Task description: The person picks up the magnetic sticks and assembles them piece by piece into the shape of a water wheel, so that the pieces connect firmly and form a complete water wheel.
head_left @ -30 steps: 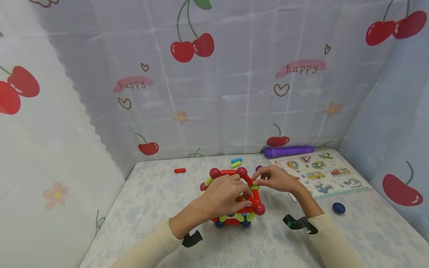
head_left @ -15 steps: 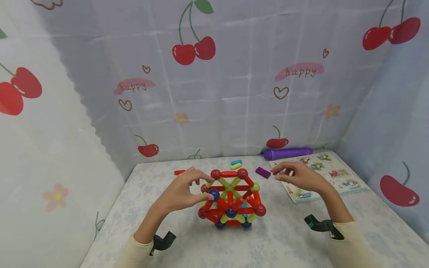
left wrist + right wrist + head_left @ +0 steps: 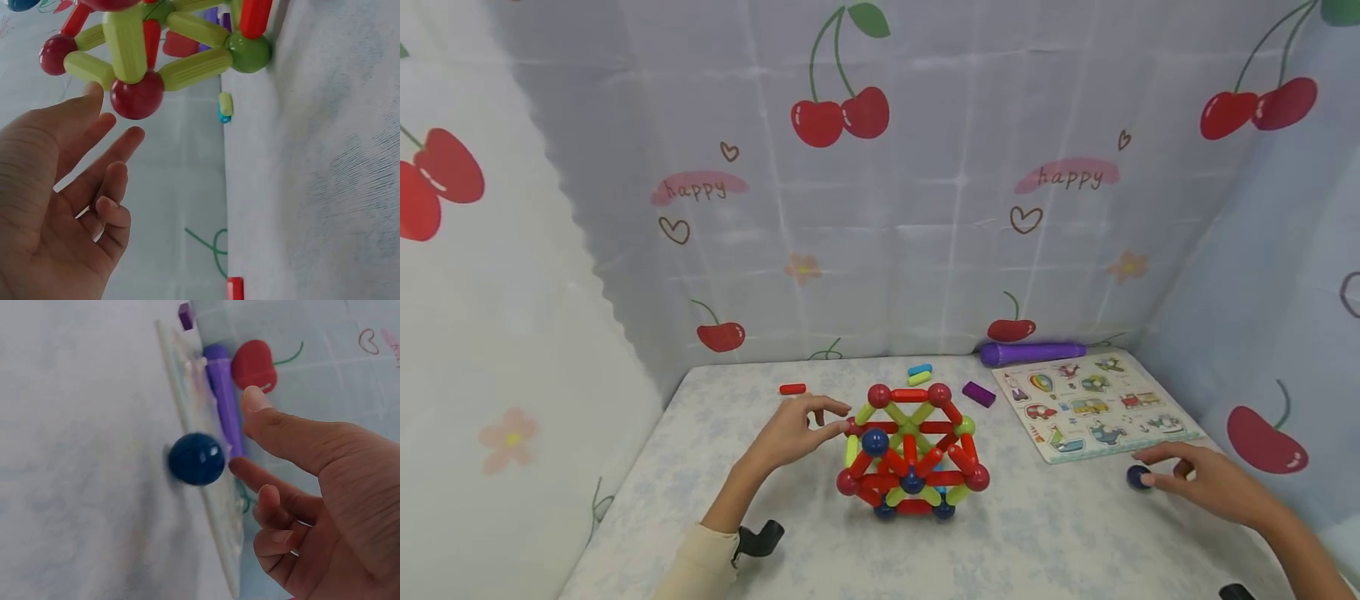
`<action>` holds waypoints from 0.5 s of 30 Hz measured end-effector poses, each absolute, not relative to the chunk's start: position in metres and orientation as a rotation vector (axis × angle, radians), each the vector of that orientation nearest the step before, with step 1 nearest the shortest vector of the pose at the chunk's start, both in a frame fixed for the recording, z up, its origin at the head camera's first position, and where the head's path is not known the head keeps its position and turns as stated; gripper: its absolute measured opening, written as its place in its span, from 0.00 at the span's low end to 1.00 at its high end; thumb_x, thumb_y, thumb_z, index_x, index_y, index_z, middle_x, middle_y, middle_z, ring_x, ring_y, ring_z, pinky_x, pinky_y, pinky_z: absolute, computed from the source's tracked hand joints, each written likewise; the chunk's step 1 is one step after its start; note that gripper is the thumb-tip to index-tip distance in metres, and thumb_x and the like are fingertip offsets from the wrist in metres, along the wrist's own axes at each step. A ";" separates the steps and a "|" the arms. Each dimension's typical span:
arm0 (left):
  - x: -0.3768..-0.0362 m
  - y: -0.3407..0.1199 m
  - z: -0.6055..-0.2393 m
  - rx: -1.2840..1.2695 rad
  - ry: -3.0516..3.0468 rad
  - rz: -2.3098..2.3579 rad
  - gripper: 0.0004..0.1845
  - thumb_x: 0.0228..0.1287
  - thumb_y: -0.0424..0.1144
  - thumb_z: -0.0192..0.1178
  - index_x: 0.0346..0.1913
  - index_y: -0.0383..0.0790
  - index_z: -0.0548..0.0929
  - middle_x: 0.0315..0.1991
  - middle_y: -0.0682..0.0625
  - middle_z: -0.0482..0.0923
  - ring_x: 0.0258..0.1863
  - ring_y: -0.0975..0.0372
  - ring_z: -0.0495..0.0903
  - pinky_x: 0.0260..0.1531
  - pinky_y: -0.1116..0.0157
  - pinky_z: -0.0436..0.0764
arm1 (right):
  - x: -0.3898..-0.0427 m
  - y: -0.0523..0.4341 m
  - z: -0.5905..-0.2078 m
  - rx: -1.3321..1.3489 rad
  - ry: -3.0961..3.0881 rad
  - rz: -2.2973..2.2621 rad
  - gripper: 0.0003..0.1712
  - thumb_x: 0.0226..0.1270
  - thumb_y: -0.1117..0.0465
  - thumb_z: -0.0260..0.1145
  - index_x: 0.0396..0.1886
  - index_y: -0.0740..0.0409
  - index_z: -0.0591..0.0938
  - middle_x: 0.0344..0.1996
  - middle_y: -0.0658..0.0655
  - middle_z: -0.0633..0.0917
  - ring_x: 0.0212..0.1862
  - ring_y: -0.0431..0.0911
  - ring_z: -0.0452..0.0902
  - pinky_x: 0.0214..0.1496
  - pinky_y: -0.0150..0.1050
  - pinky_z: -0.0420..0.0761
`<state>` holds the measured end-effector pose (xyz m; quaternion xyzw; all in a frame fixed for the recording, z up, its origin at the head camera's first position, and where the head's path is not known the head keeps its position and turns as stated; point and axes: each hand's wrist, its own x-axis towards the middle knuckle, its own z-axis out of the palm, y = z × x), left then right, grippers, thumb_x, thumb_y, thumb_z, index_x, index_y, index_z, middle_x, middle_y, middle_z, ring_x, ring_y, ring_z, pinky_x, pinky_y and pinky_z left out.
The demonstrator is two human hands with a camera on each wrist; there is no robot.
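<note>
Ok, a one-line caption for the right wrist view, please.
Right hand, fingers loosely spread, reaches toward a dark blue ball on the table beside the puzzle board and purple stick.

Pale, faintly mottled table (image 3: 1037,542) in front of me. Picture puzzle board (image 3: 1093,404) with vehicle drawings lies flat at far right. Long purple cylinder (image 3: 1033,352) lies behind board against backdrop. Small purple block (image 3: 978,393) lies just left of board. Blue stick (image 3: 919,369) and yellow-green stick (image 3: 918,378) lie side by side, touching. Short red stick (image 3: 792,389) lies alone, far left. Cherry-print curtain (image 3: 925,167) with "happy" lettering surrounds table.
</note>
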<state>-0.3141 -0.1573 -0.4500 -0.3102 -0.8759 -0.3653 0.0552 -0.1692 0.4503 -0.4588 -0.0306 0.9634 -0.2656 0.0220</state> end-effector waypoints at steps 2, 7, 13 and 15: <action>-0.316 -0.158 -0.454 -0.925 -2.682 -1.117 0.13 0.70 0.47 0.75 0.54 0.51 0.94 0.48 0.54 0.91 0.37 0.62 0.77 0.28 0.67 0.78 | -0.164 0.453 -0.466 -0.081 2.969 -0.843 0.27 0.72 0.51 0.76 0.64 0.62 0.86 0.53 0.62 0.88 0.32 0.37 0.73 0.30 0.35 0.74; -0.317 -0.158 -0.461 -0.927 -2.691 -1.171 0.12 0.71 0.49 0.74 0.52 0.51 0.93 0.46 0.56 0.91 0.36 0.62 0.77 0.27 0.67 0.77 | -0.162 0.450 -0.484 -0.067 2.987 -0.853 0.30 0.68 0.54 0.79 0.66 0.61 0.85 0.52 0.61 0.88 0.30 0.39 0.69 0.29 0.35 0.71; -0.318 -0.153 -0.462 -0.910 -2.710 -1.202 0.13 0.71 0.49 0.73 0.53 0.50 0.93 0.47 0.55 0.91 0.35 0.62 0.77 0.27 0.67 0.78 | -0.168 0.436 -0.486 -0.030 3.042 -0.761 0.27 0.66 0.55 0.80 0.62 0.59 0.87 0.47 0.59 0.89 0.30 0.41 0.67 0.28 0.35 0.68; -0.317 -0.154 -0.462 -0.910 -2.710 -1.211 0.13 0.72 0.49 0.73 0.53 0.49 0.93 0.47 0.55 0.91 0.35 0.62 0.77 0.27 0.67 0.78 | -0.169 0.424 -0.482 -0.076 3.062 -0.765 0.25 0.66 0.56 0.80 0.61 0.58 0.88 0.46 0.58 0.89 0.28 0.39 0.66 0.27 0.35 0.68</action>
